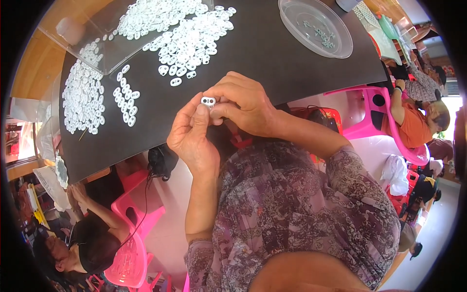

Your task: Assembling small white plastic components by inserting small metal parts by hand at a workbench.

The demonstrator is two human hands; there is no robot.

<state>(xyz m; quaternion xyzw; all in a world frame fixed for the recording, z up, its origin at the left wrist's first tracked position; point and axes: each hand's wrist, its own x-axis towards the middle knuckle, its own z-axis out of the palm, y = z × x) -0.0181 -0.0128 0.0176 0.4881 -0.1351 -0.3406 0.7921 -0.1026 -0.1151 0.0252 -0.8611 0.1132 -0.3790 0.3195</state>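
Between my two hands is a small white oval plastic piece (pixel 208 100) with two dark holes, held just past the near edge of the table. My left hand (pixel 197 134) pinches it with thumb and fingers from the left. From the right, the bent fingers of my right hand (pixel 245 104) close on the same piece, and the fingertips partly cover it. Beyond my hands lies a big pile of similar white pieces (pixel 189 46). A looser row of them (pixel 126 97) and another pile (pixel 82 97) lie to the left.
A dark table (pixel 141 104) spans the far side. On it stand a clear plastic box (pixel 104 63) at left and a round clear dish (pixel 292 24) with small metal screws (pixel 323 38) at right. Pink chairs (pixel 129 258) and seated people flank me on both sides.
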